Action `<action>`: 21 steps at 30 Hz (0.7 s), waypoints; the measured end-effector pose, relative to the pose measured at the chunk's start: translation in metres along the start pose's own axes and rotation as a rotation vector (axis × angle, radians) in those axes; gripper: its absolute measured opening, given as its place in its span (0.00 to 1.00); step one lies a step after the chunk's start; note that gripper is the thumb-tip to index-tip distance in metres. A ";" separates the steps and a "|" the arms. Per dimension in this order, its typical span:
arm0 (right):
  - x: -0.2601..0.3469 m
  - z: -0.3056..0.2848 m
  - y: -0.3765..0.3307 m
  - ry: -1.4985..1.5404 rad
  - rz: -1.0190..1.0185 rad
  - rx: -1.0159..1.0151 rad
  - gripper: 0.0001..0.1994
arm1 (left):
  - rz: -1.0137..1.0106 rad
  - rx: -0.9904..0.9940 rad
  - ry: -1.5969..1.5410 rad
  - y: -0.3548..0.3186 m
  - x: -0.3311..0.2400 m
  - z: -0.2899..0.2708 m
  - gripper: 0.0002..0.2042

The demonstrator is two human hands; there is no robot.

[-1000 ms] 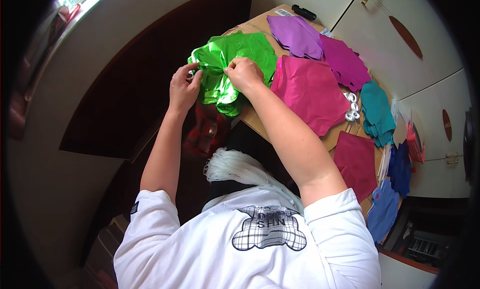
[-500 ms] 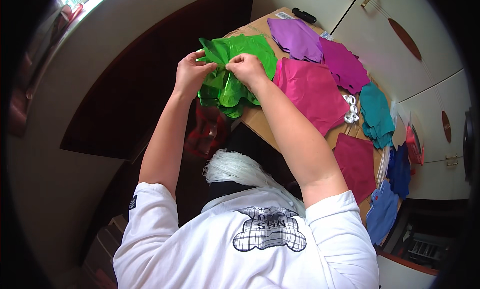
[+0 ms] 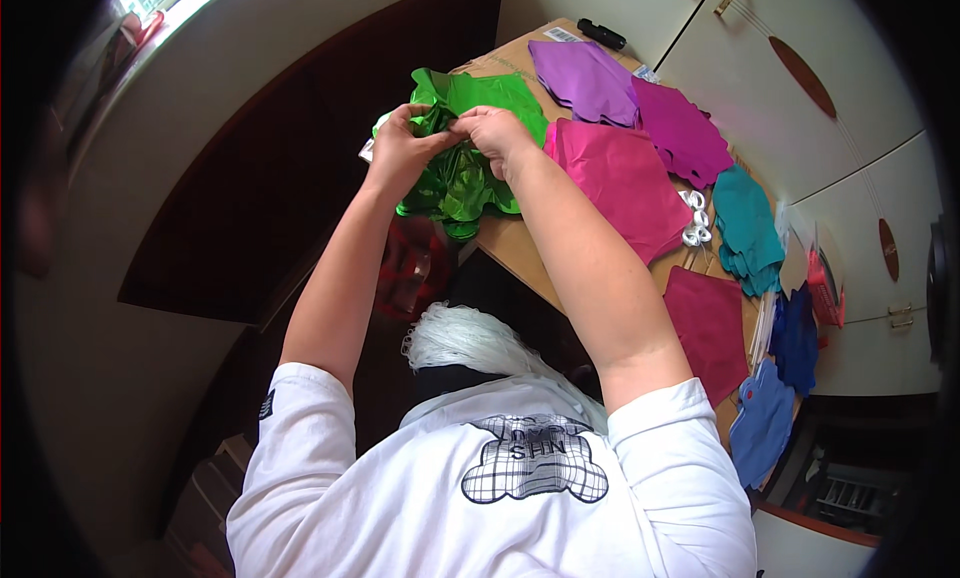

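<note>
A shiny green sheet of thin material [image 3: 434, 90] is bunched into folds between my two hands. My left hand [image 3: 400, 150] is closed round the gathered part, thumb against the folds. Close beside it, my right hand [image 3: 497, 138] pinches the same gather, its fingertips nearly touching the left thumb. Crumpled green folds [image 3: 460, 183] hang below my hands at the cardboard's left edge. More green sheet [image 3: 510, 96] lies flat behind my right hand. Anything small inside the pinched fingers is hidden.
On the cardboard [image 3: 515, 253] lie sheets in pink [image 3: 620, 183], purple [image 3: 585, 78], magenta [image 3: 680, 133], teal [image 3: 748, 228], dark red [image 3: 708, 328] and blue [image 3: 762, 418]. White coiled ties [image 3: 696, 218] sit beside the pink. A white thread bundle [image 3: 465, 336] lies near my body.
The green sheet has been squeezed into a tighter gather. My left hand has turned and closed further round it, moving slightly right toward my right hand.
</note>
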State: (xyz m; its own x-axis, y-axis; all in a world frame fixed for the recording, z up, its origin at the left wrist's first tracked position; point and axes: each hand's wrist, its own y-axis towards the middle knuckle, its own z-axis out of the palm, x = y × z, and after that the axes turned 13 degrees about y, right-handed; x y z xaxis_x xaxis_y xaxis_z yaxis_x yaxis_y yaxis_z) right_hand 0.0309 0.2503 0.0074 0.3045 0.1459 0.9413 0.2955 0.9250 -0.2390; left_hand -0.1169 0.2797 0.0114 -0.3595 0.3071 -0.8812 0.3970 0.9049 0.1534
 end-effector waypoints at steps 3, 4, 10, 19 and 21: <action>-0.003 -0.011 0.008 0.262 0.024 -0.131 0.03 | -0.073 -0.006 -0.107 0.013 0.029 -0.008 0.19; -0.003 -0.017 0.015 0.213 0.015 -0.168 0.03 | -0.062 -0.035 -0.033 0.020 0.040 -0.008 0.22; 0.021 -0.042 -0.014 0.429 0.099 -0.180 0.06 | 0.198 -0.473 1.065 -0.013 0.018 0.002 0.35; 0.021 -0.046 -0.022 0.415 -0.013 -0.149 0.09 | 0.736 0.066 1.014 -0.012 0.008 0.002 0.16; 0.017 -0.098 0.023 0.585 -0.245 -0.053 0.10 | 0.692 0.240 0.793 0.001 0.020 0.009 0.15</action>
State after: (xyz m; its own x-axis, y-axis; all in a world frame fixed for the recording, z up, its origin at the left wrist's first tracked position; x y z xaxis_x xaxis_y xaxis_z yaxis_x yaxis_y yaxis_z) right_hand 0.1315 0.2393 -0.0050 0.6625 -0.2971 0.6876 0.4590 0.8864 -0.0592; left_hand -0.1159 0.2843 -0.0096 -0.4037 0.9111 -0.0831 0.8480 0.4067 0.3398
